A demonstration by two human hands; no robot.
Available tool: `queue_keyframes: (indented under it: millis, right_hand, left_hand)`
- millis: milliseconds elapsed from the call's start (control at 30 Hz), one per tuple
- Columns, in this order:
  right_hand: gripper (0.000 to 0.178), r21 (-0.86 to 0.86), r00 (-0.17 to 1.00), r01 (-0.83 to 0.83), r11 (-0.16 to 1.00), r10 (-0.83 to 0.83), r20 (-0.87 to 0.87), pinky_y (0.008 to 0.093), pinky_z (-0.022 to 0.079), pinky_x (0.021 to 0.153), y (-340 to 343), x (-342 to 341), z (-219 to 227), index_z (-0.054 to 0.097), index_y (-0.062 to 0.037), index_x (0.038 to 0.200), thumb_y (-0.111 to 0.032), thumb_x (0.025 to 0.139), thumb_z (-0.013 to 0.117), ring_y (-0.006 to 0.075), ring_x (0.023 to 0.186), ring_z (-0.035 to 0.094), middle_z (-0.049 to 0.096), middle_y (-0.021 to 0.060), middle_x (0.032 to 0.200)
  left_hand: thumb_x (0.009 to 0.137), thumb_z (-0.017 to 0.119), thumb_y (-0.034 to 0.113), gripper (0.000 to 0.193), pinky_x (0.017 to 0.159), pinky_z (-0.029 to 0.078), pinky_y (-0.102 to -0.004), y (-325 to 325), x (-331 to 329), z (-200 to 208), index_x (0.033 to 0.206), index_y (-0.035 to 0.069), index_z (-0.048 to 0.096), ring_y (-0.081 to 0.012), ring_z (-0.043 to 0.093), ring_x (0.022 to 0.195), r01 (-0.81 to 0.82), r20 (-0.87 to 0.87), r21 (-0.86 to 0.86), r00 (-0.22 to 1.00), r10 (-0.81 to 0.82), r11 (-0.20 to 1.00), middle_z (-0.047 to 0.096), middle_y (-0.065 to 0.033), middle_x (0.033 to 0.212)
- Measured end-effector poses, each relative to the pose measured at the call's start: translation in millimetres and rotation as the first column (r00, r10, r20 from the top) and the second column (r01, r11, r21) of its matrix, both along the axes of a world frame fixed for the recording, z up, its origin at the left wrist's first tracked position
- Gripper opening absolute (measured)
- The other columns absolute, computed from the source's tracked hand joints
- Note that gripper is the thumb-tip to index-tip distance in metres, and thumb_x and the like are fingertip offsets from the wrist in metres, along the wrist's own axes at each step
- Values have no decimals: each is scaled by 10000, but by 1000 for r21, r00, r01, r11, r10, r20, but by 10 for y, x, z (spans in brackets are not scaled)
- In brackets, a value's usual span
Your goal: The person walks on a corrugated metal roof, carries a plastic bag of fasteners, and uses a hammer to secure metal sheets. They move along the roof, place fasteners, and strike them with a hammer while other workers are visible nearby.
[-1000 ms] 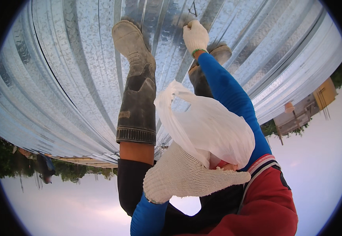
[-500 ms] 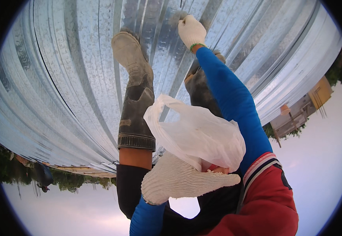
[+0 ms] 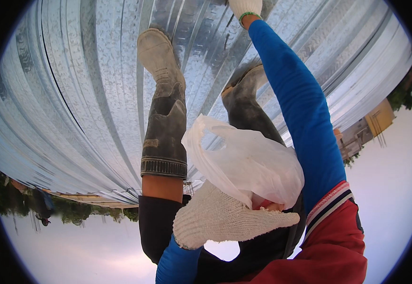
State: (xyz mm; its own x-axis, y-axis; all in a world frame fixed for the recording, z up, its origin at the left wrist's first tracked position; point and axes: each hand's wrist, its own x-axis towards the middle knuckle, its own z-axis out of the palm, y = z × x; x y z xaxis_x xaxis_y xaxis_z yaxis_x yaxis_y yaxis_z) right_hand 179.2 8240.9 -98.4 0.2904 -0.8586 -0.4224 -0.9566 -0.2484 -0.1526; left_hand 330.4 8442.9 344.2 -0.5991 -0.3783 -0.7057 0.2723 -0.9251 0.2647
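Observation:
A cotton knit glove covers my left hand (image 3: 229,220), which is closed around a thin white plastic bag (image 3: 258,163). Something reddish (image 3: 268,205) shows at the bag's mouth beside the thumb; I cannot make out what it is. My right hand (image 3: 246,6), in a similar glove with a green edge at the wrist, reaches far forward over the corrugated metal sheets (image 3: 116,94). The upper edge of the picture cuts off its fingers, so their grip is hidden.
My dusty dark boots, the left (image 3: 161,104) and the right (image 3: 248,97), stand on the ribbed metal. A tan building (image 3: 380,118) and trees (image 3: 407,90) lie beyond the right edge. Greenery (image 3: 80,212) and a dark shape (image 3: 42,206) show beyond the left edge.
My right hand has moved farther forward and slightly right, partly out of the picture. The left hand and the plastic bag have shifted a little to the right.

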Motion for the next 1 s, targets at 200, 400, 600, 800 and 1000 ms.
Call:
queue_keyframes:
  millis: [200, 400, 600, 800, 1000]
  right_hand:
    - [415, -7, 989, -149, 989, 149, -18, 553, 531, 1023, 78, 171, 150, 681, -19, 1290, -268, 974, 579, 473, 1134, 694, 735, 283, 1207]
    - [371, -70, 986, -168, 983, 169, 4, 522, 553, 965, 166, 46, -22, 695, -30, 1230, -247, 933, 645, 445, 1063, 713, 756, 247, 1111]
    - [315, 411, 990, 128, 903, -92, -106, 516, 585, 856, 686, -45, 1577, 680, -18, 1096, -252, 890, 722, 442, 984, 739, 765, 228, 994]
    - [344, 487, 916, 398, 777, -364, -169, 450, 576, 911, 1383, -560, 3615, 743, -14, 1099, -254, 853, 727, 396, 1023, 747, 781, 213, 1041]
    - [342, 373, 920, 385, 844, -384, -81, 418, 587, 883, 462, -305, 5835, 763, -17, 1123, -200, 843, 690, 341, 958, 769, 797, 180, 1006]
  left_hand:
    - [752, 880, 713, 762, 973, 591, -425, 29, -28, 41, 1161, 78, 776, -292, 754, 1063, -66, 56, -35, 996, 68, 997, 783, -90, 1140]
    - [744, 915, 663, 730, 928, 596, -431, -127, 63, -30, 1155, 76, 778, -269, 746, 1019, -28, -56, 7, 998, 28, 1000, 784, -78, 1109]
    - [839, 908, 433, 577, 848, 589, -357, -75, 126, 13, 1215, 30, 740, -194, 716, 949, -78, 76, 95, 995, 71, 992, 766, -84, 1056]
    - [969, 726, 255, 489, 1024, 554, -396, 409, 13, -16, 1391, 24, 634, -218, 694, 1131, -785, 45, 163, 612, 790, 598, 712, -80, 1277]
    - [1113, 553, 324, 430, 1102, 526, -434, 501, 319, 801, 1389, 7, 644, -265, 666, 1266, -902, -61, 150, 399, 915, 404, 696, -122, 1365]
